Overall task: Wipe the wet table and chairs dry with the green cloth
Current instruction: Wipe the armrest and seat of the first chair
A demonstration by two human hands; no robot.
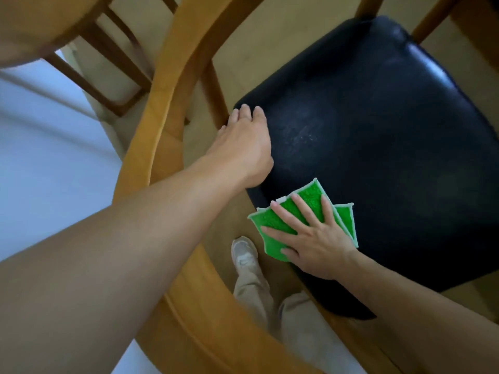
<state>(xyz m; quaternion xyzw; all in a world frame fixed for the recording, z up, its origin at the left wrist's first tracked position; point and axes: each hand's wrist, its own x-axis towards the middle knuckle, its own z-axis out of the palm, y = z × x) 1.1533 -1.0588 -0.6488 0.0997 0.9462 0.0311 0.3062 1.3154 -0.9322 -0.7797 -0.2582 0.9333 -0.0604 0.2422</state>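
Nearest the camera, the right hand [310, 238] lies flat with its fingers spread wide on the green cloth [305, 211], pressing it onto the near-left corner of the chair seat [378, 130]; nothing is pinched, the palm and straight fingers simply bear down. The cloth is folded into a fan of layers, fluffy bright green pile with a pale stitched border, and part of it overhangs the seat's near-left edge. From this hand the unwiped seat stretches away toward the far-right corner, so the long run of the coming stroke, as I judge it, is diagonal across the cushion, away from the body. The right hand is the one on the cloth and the natural one to push it; the left hand [243, 141] sits farther along the seat's left edge, its fingers draped over the rim as though steadying the chair, though whether they curl underneath cannot be told. The seat is a dark, nearly black padded cushion with rounded corners and a smooth, leather-like skin; a pale sheen and faint speckles near its middle may be moisture or wear, and a bright highlight shows at the far-right side. The curved wooden rail [167, 103] of the chair, honey-coloured and smooth, sweeps round the left side under the left forearm. Farther off stands another wooden chair [108, 63], and a round wooden edge [40, 28], possibly the table, fills the far-left corner of view.
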